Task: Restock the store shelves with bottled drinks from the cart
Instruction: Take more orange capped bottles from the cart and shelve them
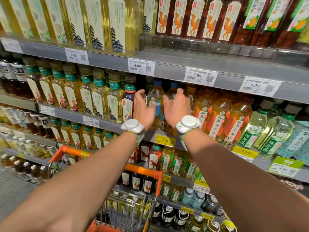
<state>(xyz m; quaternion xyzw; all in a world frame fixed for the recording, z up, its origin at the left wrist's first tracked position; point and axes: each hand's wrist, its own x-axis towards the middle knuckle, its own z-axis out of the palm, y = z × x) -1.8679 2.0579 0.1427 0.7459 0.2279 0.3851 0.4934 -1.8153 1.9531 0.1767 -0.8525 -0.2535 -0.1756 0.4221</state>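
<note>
white price tag [141, 66] 4.89 | yellow tag [164, 140] 3.99 | green tag [285, 166], print blurred, maybe 4.99

Bottles [217, 118] on shelves [167, 64] — cart [142, 169] before them, below.

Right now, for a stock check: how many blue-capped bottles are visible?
2: one blue-capped bottle by the left hand, another by the right hand; others may hide behind.

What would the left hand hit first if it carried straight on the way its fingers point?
Most likely the blue-capped tea bottle right ahead of the left hand; the dark-labelled bottle stands just left of that line. Whether hand and bottle already touch is unclear.
</note>
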